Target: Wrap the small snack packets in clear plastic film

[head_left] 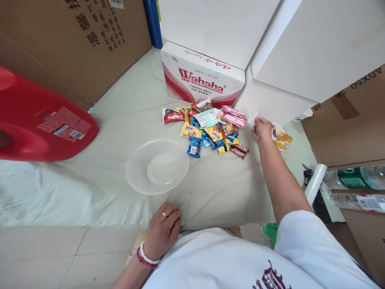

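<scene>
At the right, my right hand is closed, its fingertips pinching a thin clear plastic wrapper. Left of it lies a heap of small wrapped snacks in red, blue, yellow, pink and mint packets. Just beyond my right wrist, a white bowl is partly covered, with a yellow packet at its edge. My left hand rests at the table's front edge with its fingers curled together and nothing visible in them. Ahead of it sits a clear round plastic basin.
A white and red Wahaha carton stands behind the snacks, against white boards. A large red jug and a brown carton are at the left. Plastic bottles and a white roll lie at the right.
</scene>
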Motion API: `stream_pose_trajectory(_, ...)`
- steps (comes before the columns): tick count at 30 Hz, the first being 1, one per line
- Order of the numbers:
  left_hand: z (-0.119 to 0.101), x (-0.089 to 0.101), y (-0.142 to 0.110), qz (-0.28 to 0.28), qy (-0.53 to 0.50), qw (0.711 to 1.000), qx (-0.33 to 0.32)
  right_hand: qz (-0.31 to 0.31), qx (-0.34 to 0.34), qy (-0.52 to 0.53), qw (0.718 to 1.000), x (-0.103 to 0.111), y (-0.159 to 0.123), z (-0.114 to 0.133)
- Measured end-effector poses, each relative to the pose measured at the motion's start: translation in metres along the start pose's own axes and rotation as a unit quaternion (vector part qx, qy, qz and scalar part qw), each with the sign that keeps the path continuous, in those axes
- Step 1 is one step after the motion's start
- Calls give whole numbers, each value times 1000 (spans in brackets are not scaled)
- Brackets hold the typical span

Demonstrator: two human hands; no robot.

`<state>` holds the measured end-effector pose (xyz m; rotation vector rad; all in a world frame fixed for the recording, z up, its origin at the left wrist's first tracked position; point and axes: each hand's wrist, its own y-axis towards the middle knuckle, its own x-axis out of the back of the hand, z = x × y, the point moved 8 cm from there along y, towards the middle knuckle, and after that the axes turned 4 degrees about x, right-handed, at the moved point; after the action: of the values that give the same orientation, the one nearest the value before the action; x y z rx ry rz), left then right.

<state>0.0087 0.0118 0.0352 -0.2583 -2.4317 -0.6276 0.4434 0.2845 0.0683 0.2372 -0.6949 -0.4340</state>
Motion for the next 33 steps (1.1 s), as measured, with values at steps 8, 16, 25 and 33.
stream_pose_trajectory(8, -10, -21, 28, 73, -200, 968, 132, -150, -199, 374, 893, 51, -158, 36)
stream_pose_trajectory(16, -18, -114, 60, 164, -557, 696, 423, 43, -412, 511, 753, -25, -312, 70)
stream_pose_trajectory(25, -12, -120, 49, 116, -622, 609, 479, 91, -419, 462, 776, -40, -319, 65)
stream_pose_trajectory(33, -3, -110, 54, 20, -527, 730, 434, 110, -209, 265, 935, -22, -305, 88)
